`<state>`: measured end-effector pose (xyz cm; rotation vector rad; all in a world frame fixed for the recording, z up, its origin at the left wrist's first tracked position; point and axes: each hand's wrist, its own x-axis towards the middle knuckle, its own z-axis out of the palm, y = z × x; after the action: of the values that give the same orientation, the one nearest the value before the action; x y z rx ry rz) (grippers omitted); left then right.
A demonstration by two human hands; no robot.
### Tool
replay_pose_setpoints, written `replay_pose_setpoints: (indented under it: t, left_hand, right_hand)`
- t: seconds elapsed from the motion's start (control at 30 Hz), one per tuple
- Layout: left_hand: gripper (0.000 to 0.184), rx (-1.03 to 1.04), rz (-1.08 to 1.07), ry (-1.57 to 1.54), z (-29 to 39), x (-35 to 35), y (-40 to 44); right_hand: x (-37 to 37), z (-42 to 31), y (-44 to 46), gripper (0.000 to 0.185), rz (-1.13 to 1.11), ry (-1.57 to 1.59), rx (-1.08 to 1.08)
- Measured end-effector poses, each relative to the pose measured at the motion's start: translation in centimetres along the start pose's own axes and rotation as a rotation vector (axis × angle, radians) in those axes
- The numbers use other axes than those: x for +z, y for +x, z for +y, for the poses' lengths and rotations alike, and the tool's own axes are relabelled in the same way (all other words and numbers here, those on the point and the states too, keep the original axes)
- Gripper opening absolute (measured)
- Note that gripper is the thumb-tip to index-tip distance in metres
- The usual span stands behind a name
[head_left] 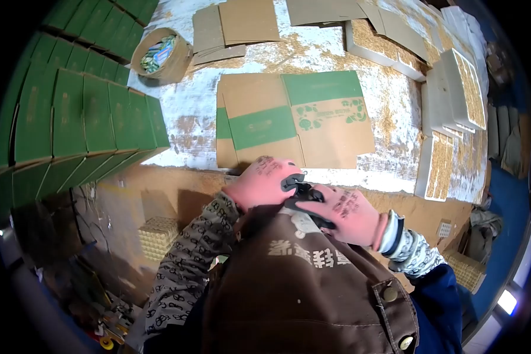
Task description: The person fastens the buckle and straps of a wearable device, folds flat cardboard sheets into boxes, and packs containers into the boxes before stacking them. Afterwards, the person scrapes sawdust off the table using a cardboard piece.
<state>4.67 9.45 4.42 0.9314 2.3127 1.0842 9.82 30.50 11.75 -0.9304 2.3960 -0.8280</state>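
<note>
Filling most of the close-up area is the brown apron [277, 289], with pale lettering, a white print near its top and metal buttons down by the right side. Its top end reaches up to both hands, which are wearing pink gloves with dark fingers. Left hand [265, 183] has its fingers curled in narrow, right hand [342, 213] is just beside it with fingers bent inward too. They meet right at the apron's top, but it's all dark on dark there, so I honestly can't tell if either one is pinching cloth or something small.

Low on the left, past the patterned sleeve [189, 259], there's a pale gridded stack [158, 237], and another gridded stack [467, 270] low on the right.

Just beyond the hands, the flat carton [330, 133], brown with green panels, lies on the table [395, 168], which is white, worn and sprinkled with golden bits. Green boxes [71, 115] stand in rows along the left. Farther back there's a round tub [174, 62] with small colorful packets [159, 53] in it, cardboard sheets [249, 22] near it, and white trays [445, 88] of golden stuff over to the right.
</note>
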Motion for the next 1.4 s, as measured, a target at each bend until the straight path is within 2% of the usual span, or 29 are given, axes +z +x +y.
replay_pose_setpoints:
  t: [0.03, 0.07, 0.2, 0.3, 0.33, 0.4, 0.43, 0.5, 0.57, 0.63, 0.67, 0.77, 0.83, 0.87, 0.97, 1.1, 1.13, 1.17, 1.23, 1.3, 1.33, 1.37, 1.4]
  left_hand:
    - [0.020, 0.028, 0.016, 0.011, -0.3, 0.1, 0.0]
    - [0.020, -0.007, -0.040, 0.046, 0.3, -0.6, 0.1]
    - [0.027, -0.060, -0.067, 0.049, -0.5, -0.6, -0.6]
    - [0.028, -0.055, -0.161, 0.011, 0.1, -1.8, 0.1]
    - [0.027, -0.071, -0.180, -0.007, 0.3, -2.2, 0.1]
    - [0.023, -0.011, -0.086, 0.036, -0.5, -1.4, -0.1]
    - [0.021, 0.019, -0.048, 0.053, -0.7, -1.1, -0.3]
    - [0.020, 0.053, -0.059, 0.074, -0.5, -1.0, -0.5]
    - [0.021, 0.060, -0.135, 0.144, 0.6, -1.9, -0.1]
    - [0.017, 0.050, -0.157, 0.115, 0.7, -2.2, 0.1]
    - [0.016, 0.061, -0.149, 0.132, 0.7, -2.3, 0.2]
    - [0.015, 0.102, -0.091, 0.150, 1.0, -2.6, 0.1]
    - [0.015, 0.111, -0.035, 0.160, 1.0, -2.6, -0.3]
    - [0.015, 0.102, -0.050, 0.162, 1.2, -2.9, -0.5]
    - [0.017, 0.104, -0.067, 0.175, 1.8, -3.6, -0.5]
    - [0.020, 0.178, -0.027, 0.179, 1.6, -4.2, -0.6]
    - [0.020, 0.197, -0.018, 0.196, 1.9, -4.5, -0.5]
    - [0.020, 0.215, -0.009, 0.211, 2.3, -4.8, -0.5]
    - [0.014, 0.228, 0.003, 0.268, 2.9, -4.8, -0.5]
    - [0.012, 0.260, 0.062, 0.318, 3.0, -4.3, -0.2]
    - [0.012, 0.296, 0.097, 0.317, 2.7, -3.9, -0.2]
    - [0.013, 0.289, 0.037, 0.306, 3.2, -4.2, 0.1]
    - [0.014, 0.286, -0.027, 0.295, 4.0, -4.9, 0.3]
  right_hand:
    - [0.2, -0.1, 0.4, 0.041, 0.001, -0.194, -0.087]
    - [0.8, 0.3, 0.6, 0.043, -0.019, -0.237, -0.113]
    - [-1.0, 0.9, -0.6, 0.033, 0.051, 0.267, 0.200]
    - [-2.2, -1.5, -2.2, 0.039, 0.010, 0.493, 0.239]
    - [-2.7, -2.1, -2.3, 0.038, 0.001, 0.415, 0.108]
    - [-3.7, -3.0, -2.3, 0.037, -0.013, 0.261, -0.152]
    - [-4.4, -3.4, -1.8, 0.038, -0.022, 0.309, -0.193]
    - [-5.0, -3.6, -0.8, 0.037, -0.224, 0.398, -0.040]
    - [-4.6, -1.8, -0.2, 0.037, -0.191, 0.667, 0.132]
    - [-5.1, -1.9, 2.2, 0.033, -0.204, 0.535, 0.390]
    - [-4.4, -2.5, 3.2, 0.030, -0.321, 0.407, 0.470]
    - [3.2, -0.9, 2.3, 0.024, -0.064, -0.396, -0.139]
    - [3.2, -3.6, 3.1, 0.024, -0.203, -0.687, -0.017]
    - [3.7, -3.7, 3.2, 0.024, -0.180, -0.688, -0.005]
    - [4.1, -4.3, 3.5, 0.021, -0.317, -0.722, 0.067]
    - [4.1, -3.9, 3.7, 0.020, -0.358, -0.698, -0.002]
    - [2.4, -4.8, 4.3, 0.024, -0.421, -0.533, 0.073]
    - [2.5, -5.0, 3.9, 0.031, -0.366, -0.476, 0.134]
    - [3.8, -4.1, 3.5, 0.036, -0.300, -0.502, 0.118]
    - [3.4, -4.3, 4.3, 0.036, -0.436, -0.248, 0.331]
    - [4.2, -3.4, 4.7, 0.035, -0.441, -0.197, 0.342]
    - [6.5, -1.3, 4.4, 0.031, -0.129, -0.203, 0.143]
    - [7.6, -0.1, 4.9, 0.031, -0.042, -0.192, 0.080]
